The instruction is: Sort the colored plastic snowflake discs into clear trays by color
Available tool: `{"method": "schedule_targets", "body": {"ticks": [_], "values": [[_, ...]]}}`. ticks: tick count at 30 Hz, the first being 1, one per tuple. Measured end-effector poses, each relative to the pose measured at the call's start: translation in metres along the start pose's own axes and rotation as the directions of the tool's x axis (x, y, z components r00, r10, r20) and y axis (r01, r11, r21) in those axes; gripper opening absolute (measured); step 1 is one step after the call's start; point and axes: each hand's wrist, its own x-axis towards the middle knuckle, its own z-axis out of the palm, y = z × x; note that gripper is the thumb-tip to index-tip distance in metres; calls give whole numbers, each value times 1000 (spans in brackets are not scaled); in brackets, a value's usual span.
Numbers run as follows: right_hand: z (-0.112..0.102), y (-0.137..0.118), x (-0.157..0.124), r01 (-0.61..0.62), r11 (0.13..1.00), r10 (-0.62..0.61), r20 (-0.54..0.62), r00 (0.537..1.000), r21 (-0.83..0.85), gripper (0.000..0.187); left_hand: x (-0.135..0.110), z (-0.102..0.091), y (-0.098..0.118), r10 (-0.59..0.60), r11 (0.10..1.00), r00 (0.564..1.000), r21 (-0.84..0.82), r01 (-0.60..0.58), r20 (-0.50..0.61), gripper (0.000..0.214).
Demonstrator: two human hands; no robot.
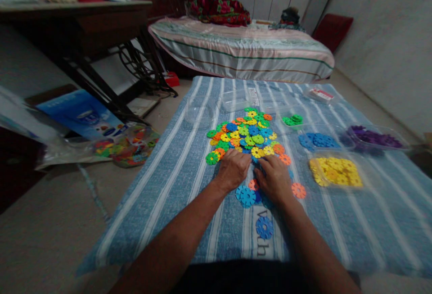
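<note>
A heap of colourful plastic snowflake discs [249, 140], in green, yellow, orange and blue, lies mid-table. My left hand [235, 166] is at its near edge, fingers curled inward; whatever they hold is hidden. Beside it, my right hand [275, 180] rests over the near discs, its bent fingers and thumb apart, with nothing visible in its grasp. Several light blue discs [247, 197] lie just below the hands, with an orange disc [253, 184] among them. Nearer me is a single blue disc [264, 227]. Another orange disc [299, 190] lies right of my right wrist.
On the striped tablecloth [162, 204], clear tubs at right hold yellow discs [335, 171], blue discs [319, 141], purple discs [374, 136] and green discs [293, 119]. Clear containers [238, 100] stand beyond the heap. A sewing machine table [84, 19] is at left, a bed [243, 51] behind.
</note>
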Motion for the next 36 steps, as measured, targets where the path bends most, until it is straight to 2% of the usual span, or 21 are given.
{"method": "schedule_targets", "body": {"ticks": [4, 8, 14, 17, 20, 23, 25, 27, 29, 31, 34, 36], "values": [[-1, -1, 2, 25, 998, -21, -61, 998, 66, 27, -1, 5, -3, 7, 1000, 995, 12, -6, -100, 26], [-4, -3, 7, 90, 985, -76, -97, 992, 149, 29, -3, 6, -1, 70, 998, 979, 7, -70, -193, 31], [-8, -1, 9, 125, 962, -102, -107, 989, 241, 20, -4, 7, 4, 169, 981, 956, -55, -187, -241, 35], [-16, 1, 14, 151, 952, -125, -112, 986, 267, 23, -4, 9, 2, 165, 976, 946, -95, -198, -277, 31], [-32, 13, 25, 146, 958, -112, -149, 982, 246, 21, -3, 11, -3, 91, 980, 933, -133, -145, -349, 24], [-55, 45, 42, 74, 987, -37, -249, 968, 142, 18, -2, 11, -10, 2, 990, 924, -130, -56, -382, 21], [-71, 73, 52, -66, 998, 66, -373, 926, 14, 16, -1, 10, -15, -66, 993, 923, -111, 26, -378, 21], [-82, 95, 58, -228, 968, 148, -494, 857, -105, 16, 0, 9, -21, -139, 989, 918, -91, 113, -371, 20], [-83, 104, 58, -293, 943, 167, -537, 827, -158, 21, 1, 8, -26, -205, 979, 911, -75, 191, -357, 17], [-74, 97, 52, -236, 961, 135, -497, 857, -147, 23, 2, 7, -29, -259, 965, 909, -60, 254, -327, 15], [-46, 69, 39, -81, 995, 54, -368, 928, -59, 21, 2, 6, -30, -329, 942, 911, -25, 333, -251, 21], [-28, 50, 33, -26, 1000, 24, -294, 956, -1, 20, 2, 5, -28, -368, 927, 910, 1, 376, -191, 29]]}}
